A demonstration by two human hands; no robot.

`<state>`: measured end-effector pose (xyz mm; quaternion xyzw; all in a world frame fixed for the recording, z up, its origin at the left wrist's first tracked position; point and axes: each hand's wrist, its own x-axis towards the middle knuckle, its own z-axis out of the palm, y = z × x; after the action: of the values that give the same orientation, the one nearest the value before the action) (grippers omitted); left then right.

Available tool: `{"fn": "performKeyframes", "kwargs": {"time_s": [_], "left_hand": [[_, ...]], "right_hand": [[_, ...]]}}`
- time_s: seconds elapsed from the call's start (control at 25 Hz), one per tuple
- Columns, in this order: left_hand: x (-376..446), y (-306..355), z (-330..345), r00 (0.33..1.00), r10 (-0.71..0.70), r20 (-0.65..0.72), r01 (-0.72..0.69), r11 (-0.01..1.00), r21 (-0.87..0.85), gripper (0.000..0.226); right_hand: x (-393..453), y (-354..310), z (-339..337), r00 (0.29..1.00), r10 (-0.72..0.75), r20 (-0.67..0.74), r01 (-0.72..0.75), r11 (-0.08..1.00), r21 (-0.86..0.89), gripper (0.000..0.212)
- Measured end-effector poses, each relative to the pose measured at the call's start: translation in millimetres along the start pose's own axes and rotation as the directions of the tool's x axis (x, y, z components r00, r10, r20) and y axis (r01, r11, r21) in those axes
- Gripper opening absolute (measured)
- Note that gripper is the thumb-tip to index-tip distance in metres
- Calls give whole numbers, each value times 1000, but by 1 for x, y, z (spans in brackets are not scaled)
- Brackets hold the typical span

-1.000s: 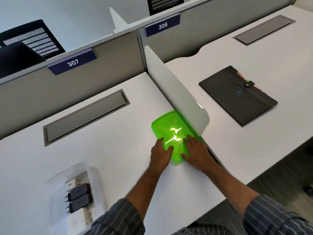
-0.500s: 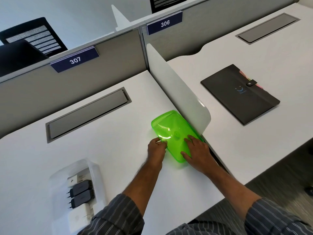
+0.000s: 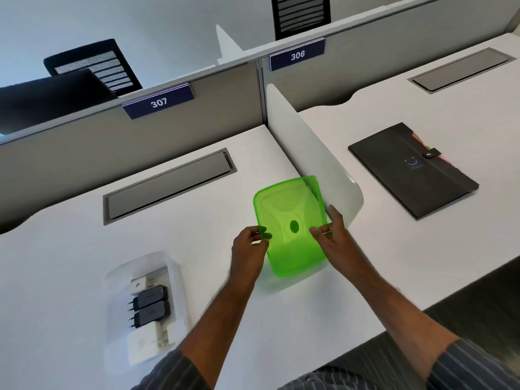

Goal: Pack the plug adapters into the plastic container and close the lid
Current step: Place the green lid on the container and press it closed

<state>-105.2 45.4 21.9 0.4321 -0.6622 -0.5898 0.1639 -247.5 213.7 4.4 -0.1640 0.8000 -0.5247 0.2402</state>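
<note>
**Around the desk: fixtures and a folder**

A white desk (image 3: 84, 263) carries a grey cable-tray flap (image 3: 168, 184) set flush into its surface. A white rounded divider (image 3: 309, 153) separates it from the neighbouring desk (image 3: 422, 249), where a dark folder (image 3: 410, 170) with a snap tab lies flat and a second grey flap (image 3: 461, 70) sits near the back. The grey partition (image 3: 84, 153) bears blue plates reading 307 (image 3: 158, 102) and 306 (image 3: 297, 55). Two black mesh chair backs (image 3: 95, 66) rise behind it.

Tilted green lid (image 3: 292, 226); adapters (image 3: 150, 304) inside clear container (image 3: 174, 277).
</note>
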Motion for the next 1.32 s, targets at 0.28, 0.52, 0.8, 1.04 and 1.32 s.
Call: {"fn": "performKeyframes", "kwargs": {"time_s": [0.28,0.52,0.8,1.04,1.32], "left_hand": [[-24,-10,-65,987,134,-87,-133,991,10,33],[-40,-17,-125,957,221,-185,-223,975,14,28],[-51,-29,-192,940,271,-205,-286,957,-46,31],[-64,-46,-248,928,246,-280,-251,968,18,61],[-71,-77,-301,959,1,-282,-56,981,-186,51]], "right_hand": [[-11,-46,32,984,120,134,-164,904,395,22],[-30,-81,66,920,192,341,-355,775,522,39],[-53,-85,116,879,88,468,-331,820,468,23],[-68,-93,173,801,157,578,-449,797,404,37],[-88,-99,222,771,117,626,-430,821,375,42]]}}
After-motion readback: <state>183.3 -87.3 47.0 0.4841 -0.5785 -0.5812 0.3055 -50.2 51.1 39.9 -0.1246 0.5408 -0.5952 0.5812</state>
